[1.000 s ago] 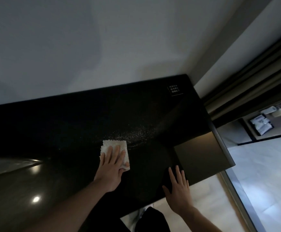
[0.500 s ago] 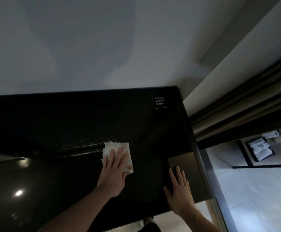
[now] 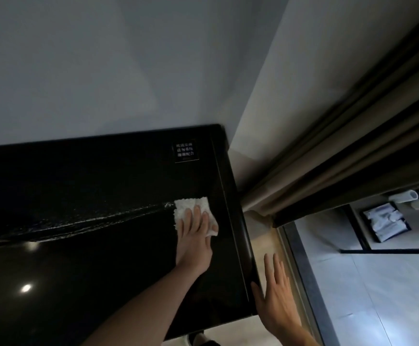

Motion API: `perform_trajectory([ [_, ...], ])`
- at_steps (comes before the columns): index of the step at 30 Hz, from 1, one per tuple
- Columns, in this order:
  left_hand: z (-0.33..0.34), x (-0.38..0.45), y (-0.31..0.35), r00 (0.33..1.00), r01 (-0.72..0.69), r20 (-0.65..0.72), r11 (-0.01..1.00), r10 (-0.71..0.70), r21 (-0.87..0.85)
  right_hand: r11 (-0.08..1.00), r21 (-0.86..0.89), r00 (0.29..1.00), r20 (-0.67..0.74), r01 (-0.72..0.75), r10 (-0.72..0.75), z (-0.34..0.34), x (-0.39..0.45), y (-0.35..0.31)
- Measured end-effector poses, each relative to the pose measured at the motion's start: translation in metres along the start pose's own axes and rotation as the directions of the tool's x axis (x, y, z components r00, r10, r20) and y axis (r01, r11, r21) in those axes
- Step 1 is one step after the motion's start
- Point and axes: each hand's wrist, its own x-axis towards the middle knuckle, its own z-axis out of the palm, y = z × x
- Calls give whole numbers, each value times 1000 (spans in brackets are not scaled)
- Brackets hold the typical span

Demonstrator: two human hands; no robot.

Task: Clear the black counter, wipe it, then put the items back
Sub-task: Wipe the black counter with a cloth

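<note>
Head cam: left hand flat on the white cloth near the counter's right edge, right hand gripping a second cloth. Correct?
Not quite. The head view shows the right hand holding nothing: its fingers are straight, beside the right edge of the black counter. The rest holds: the left hand lies flat on the white cloth near that edge.

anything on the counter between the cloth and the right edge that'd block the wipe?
Nothing visible. The left hand presses the white cloth flat; bare black counter runs from it to the right edge. The small label sits farther back.
</note>
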Motion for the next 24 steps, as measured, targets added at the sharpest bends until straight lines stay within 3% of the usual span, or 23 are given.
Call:
perform_trajectory([
  [4,4,35,75,993,-59,84,968,82,-243,1000,28,1000,17,10,-10,8,-1,14],
  [7,-14,47,128,984,25,157,797,89,-603,999,41,998,64,8,-11,8,-2,14],
  [10,-43,44,153,998,5,46,674,42,-739,999,41,996,90,19,-22,4,1,11],
  [13,-84,32,130,981,-20,-126,562,-151,-827,995,93,992,124,22,-33,-2,4,5],
  [16,-117,12,69,906,-140,-363,654,-219,-744,988,143,987,146,49,-70,-7,8,-4],
  [19,-121,-5,-5,869,-43,-430,830,-243,-556,985,152,984,142,86,-108,-6,12,-14],
  [21,-110,-13,-48,882,105,-377,896,-284,-431,987,148,981,175,60,-86,-2,16,-19],
  [24,-85,-20,-77,918,304,-143,889,-369,-343,987,156,980,187,36,-65,6,20,-22],
])
